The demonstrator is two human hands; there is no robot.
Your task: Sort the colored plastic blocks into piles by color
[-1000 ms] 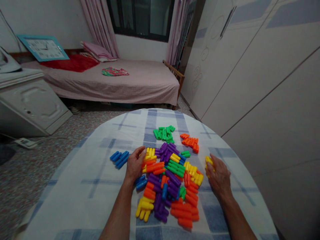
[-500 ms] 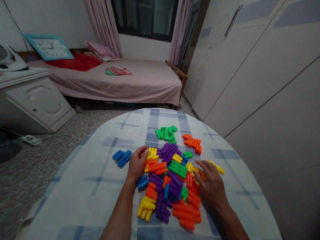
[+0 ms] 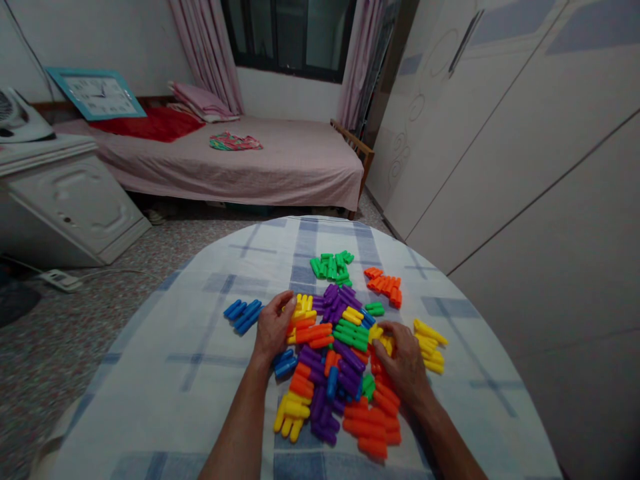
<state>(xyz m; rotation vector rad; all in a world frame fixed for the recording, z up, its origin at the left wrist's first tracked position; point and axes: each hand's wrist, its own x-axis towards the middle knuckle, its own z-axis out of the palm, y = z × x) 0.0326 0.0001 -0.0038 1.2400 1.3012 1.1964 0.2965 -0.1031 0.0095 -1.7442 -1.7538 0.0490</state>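
A heap of bullet-shaped plastic building pieces in several colours lies mid-table. My left hand (image 3: 273, 328) rests at the heap's left side, its fingers loosely curved and holding nothing I can see. It is beside some yellow pieces (image 3: 304, 305) and orange pieces (image 3: 314, 335). On the right side, my right hand (image 3: 404, 357) has its thumb and fingers closed about a yellow piece (image 3: 384, 341); the fingers partly hide it. Green pieces (image 3: 352, 335) and purple pieces (image 3: 339, 304) lie between the hands. A group of yellow pieces (image 3: 430, 345) sits right of my right hand.
Separate groups lie around the heap: green pieces (image 3: 332, 267), orange pieces (image 3: 385, 287) and blue pieces (image 3: 243, 315). A checked cloth (image 3: 200, 400) covers the round table. Behind are a bed (image 3: 295, 157) and, to the right, a wardrobe (image 3: 525, 220).
My right hand has moved left, from near the yellow group to the heap's right side, and has closed on a yellow piece. The yellow group is now uncovered. My left hand has stayed put.
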